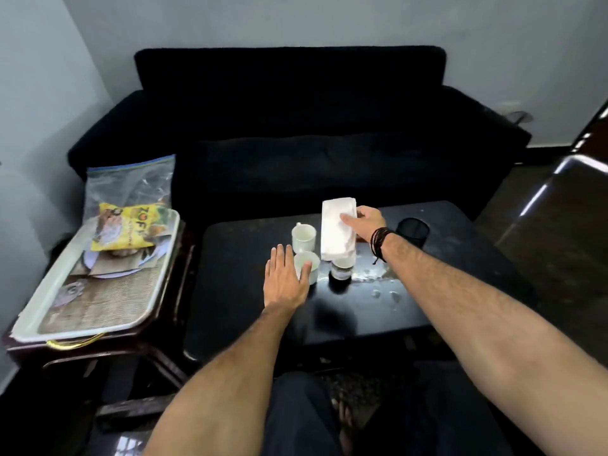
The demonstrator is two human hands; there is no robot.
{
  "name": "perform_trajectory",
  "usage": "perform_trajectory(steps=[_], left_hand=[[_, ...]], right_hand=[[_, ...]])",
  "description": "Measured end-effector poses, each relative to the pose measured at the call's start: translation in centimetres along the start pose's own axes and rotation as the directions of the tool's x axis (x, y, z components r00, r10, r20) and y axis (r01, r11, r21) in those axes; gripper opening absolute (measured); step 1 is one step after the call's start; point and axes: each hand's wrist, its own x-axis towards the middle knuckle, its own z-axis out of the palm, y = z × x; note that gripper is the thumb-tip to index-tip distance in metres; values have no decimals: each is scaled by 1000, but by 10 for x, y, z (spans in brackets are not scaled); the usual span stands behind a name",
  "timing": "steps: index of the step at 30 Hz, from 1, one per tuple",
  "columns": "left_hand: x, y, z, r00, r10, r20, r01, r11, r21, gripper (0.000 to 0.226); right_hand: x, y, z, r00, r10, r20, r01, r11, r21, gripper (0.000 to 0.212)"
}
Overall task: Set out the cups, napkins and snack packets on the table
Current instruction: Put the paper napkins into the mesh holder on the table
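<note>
Napkins going down on the dark table (250, 324)!

Right hand (368, 223) grips the white napkin stack (337, 232) beside two white cups (304, 236), possibly resting it on a small jar (342, 274). Left hand (284, 281) hovers flat, fingers spread, empty. Yellow snack packet (123, 230) sits on the tray (98, 311), well left.

Both forearms are bare from the elbow down, with no sleeves in sight, and both show dark hair along their length. The left hand (285, 280) wears no ring, watch or band. The right hand (368, 222) is also free of rings, but its wrist carries a stack of thin black cord bracelets (379, 241), with a loose knotted end hanging below. Dark trousers (296, 419) cover the legs at the near edge, and a sandalled foot (343, 419) shows between them.
</note>
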Motion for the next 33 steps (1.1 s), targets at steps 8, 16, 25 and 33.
perform_trajectory(steps=[8,16,25,33], left_hand=[[-17,65,59,978,175,114,-166,983,-83,43],[-23,85,121,909,201,364,-162,977,-136,51],[1,103,178,889,279,364,-310,950,27,63],[12,110,199,947,228,227,-251,965,77,63]], right_hand=[[-3,91,-57,965,262,-13,-254,943,216,14],[-4,153,-61,926,367,-84,-360,928,93,9],[20,186,-57,913,406,36,-395,861,321,11],[37,202,-73,912,396,-104,-356,892,278,33]])
